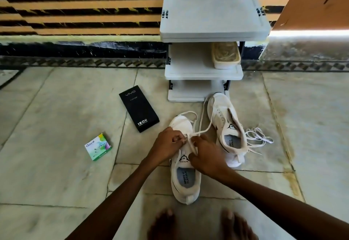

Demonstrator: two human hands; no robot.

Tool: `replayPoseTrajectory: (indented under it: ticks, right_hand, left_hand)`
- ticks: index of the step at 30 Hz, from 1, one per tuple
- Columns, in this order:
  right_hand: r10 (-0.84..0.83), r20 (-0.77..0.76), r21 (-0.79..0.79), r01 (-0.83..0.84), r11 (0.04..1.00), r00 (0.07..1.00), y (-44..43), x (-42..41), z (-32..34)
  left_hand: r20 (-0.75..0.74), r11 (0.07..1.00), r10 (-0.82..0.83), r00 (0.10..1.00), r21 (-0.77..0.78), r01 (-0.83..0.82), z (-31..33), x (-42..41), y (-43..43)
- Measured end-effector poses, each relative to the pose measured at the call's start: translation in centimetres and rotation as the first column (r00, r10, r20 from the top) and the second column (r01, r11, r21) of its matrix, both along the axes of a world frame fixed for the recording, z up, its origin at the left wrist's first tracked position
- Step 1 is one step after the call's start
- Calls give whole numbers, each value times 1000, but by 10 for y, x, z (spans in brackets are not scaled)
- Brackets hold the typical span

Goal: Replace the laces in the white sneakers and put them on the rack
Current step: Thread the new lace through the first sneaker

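Note:
Two white sneakers stand on the tiled floor in front of a white rack [204,73]. Over the near sneaker [186,183] both my hands work at the eyelets. My left hand [167,144] pinches the white lace [203,132] at the shoe's left side. My right hand [204,155] pinches the same lace over the tongue. The lace loops away toward the toe and across the far sneaker [229,132], which stands at the right with no lace in its eyelets. A loose white lace [257,135] lies on the floor right of that shoe.
A black phone box [138,108] and a small green and white box [98,147] lie on the floor at the left. A beige shoe [225,55] sits on the rack's middle shelf. My bare feet [202,224] are just below the near sneaker.

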State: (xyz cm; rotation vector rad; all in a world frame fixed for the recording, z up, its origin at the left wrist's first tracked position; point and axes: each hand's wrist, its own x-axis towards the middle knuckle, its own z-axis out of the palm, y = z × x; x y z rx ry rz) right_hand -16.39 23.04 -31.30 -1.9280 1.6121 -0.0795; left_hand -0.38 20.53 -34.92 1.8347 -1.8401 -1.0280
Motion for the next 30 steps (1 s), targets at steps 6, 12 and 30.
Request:
replayPoseTrajectory:
  ticks: [6,12,30]
  right_hand:
    - [-86,132,-4,87,996,988,-2,-4,-3]
    - [-142,221,30,139,990,965,-3,-6,-5]
    - [-91,217,2,92,996,972,3,-4,-23]
  left_hand:
    - [-122,995,95,988,29,-92,-13,-7,8]
    - [-169,980,199,965,34,-197,-19,-15,14]
    - [-201,977,195,960,-45,-207,-15,-20,14]
